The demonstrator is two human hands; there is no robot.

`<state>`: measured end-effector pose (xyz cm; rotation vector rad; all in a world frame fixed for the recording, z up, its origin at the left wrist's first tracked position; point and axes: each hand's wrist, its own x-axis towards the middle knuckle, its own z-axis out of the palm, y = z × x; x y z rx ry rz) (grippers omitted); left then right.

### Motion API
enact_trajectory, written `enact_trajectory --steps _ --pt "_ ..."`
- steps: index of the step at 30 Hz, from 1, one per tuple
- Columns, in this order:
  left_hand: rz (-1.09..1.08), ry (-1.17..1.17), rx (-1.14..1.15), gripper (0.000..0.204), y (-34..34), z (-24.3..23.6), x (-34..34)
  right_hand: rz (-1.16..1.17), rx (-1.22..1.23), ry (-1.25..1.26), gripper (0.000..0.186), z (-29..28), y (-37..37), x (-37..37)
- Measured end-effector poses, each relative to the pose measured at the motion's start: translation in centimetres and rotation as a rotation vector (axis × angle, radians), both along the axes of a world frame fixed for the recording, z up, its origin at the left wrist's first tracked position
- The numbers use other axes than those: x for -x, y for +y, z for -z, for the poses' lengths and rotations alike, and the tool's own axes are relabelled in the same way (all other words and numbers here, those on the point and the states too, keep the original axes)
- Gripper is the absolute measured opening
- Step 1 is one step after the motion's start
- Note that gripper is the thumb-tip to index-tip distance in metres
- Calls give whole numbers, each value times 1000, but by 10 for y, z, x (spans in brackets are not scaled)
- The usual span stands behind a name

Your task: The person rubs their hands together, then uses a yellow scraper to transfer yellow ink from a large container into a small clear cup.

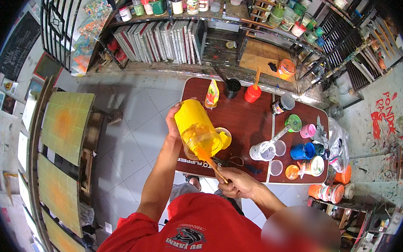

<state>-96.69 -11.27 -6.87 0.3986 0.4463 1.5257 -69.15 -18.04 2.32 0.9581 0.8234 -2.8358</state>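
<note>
My left hand [172, 119] is wrapped around a large jar of yellow paint [194, 115], tilted so its mouth points down toward the lower right. In my right hand [237, 183] is a wooden stirring stick [219, 172], whose paint-coated end is at the jar's mouth. Beside that mouth is a small cup [226, 136] with yellow paint in it, partly hidden by the jar. The jar is held over the near left part of the dark red table [252, 124].
Behind the jar stand a pouch [212, 94], a black pot [232, 88] and a red pot [253, 94] with a stick. A white tub [262, 151], a blue jar [303, 151] and several other paint containers crowd the right side. Framed screens [63, 122] lean at the left.
</note>
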Motion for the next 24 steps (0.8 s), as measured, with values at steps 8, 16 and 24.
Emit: enact_trajectory --steps 8,16,24 --pt "-115 -85 27 62 -8 20 -3 113 134 102 41 24 -4 -12" --pt "-156 -89 4 59 -8 27 -4 186 -15 107 41 33 -12 -23" --pt "-145 -178 124 64 -22 38 -15 132 -429 -188 43 18 -6 -34"
